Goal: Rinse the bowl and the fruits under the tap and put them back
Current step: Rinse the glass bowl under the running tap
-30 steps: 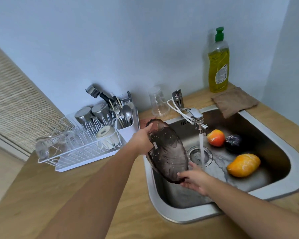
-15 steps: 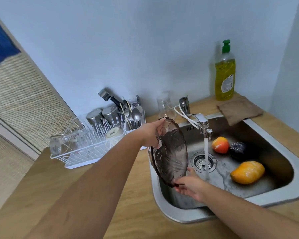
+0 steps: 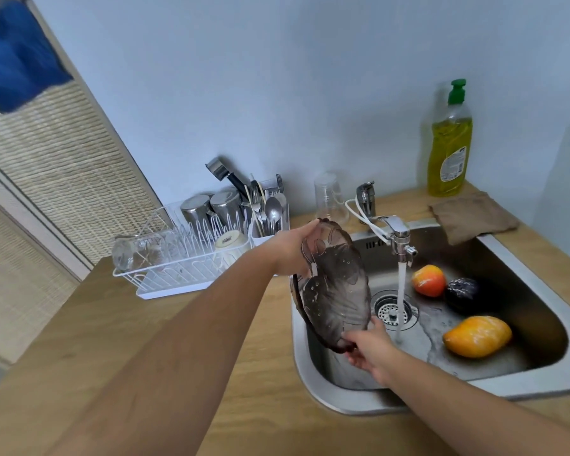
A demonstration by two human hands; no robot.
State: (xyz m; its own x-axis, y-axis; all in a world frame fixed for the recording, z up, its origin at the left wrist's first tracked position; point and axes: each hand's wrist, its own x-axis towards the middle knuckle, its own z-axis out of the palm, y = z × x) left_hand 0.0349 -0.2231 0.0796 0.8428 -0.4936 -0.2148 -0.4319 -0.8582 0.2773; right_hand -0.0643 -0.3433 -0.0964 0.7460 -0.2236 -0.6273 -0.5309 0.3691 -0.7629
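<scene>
A smoky translucent bowl [image 3: 334, 287] is held on edge over the left side of the steel sink [image 3: 540, 373]. My left hand [image 3: 292, 250] grips its upper rim and my right hand [image 3: 367, 348] grips its lower rim. The tap [image 3: 397, 235] runs a stream of water just right of the bowl, onto the drain [image 3: 394, 309]. In the sink lie a red-orange fruit [image 3: 428, 280], a dark purple fruit [image 3: 462, 292] and a yellow-orange mango [image 3: 477, 336].
A white dish rack [image 3: 178, 274] with cups and cutlery stands left of the sink on the wooden counter [image 3: 112, 340]. Behind the tap are a clear plastic cup [image 3: 329, 197], a yellow soap bottle [image 3: 449, 143] and a brown cloth [image 3: 473, 217].
The bowl stays gripped on edge in both hands, barely shifting beside the stream. The view has tilted downwards, so everything sits lower in frame.
</scene>
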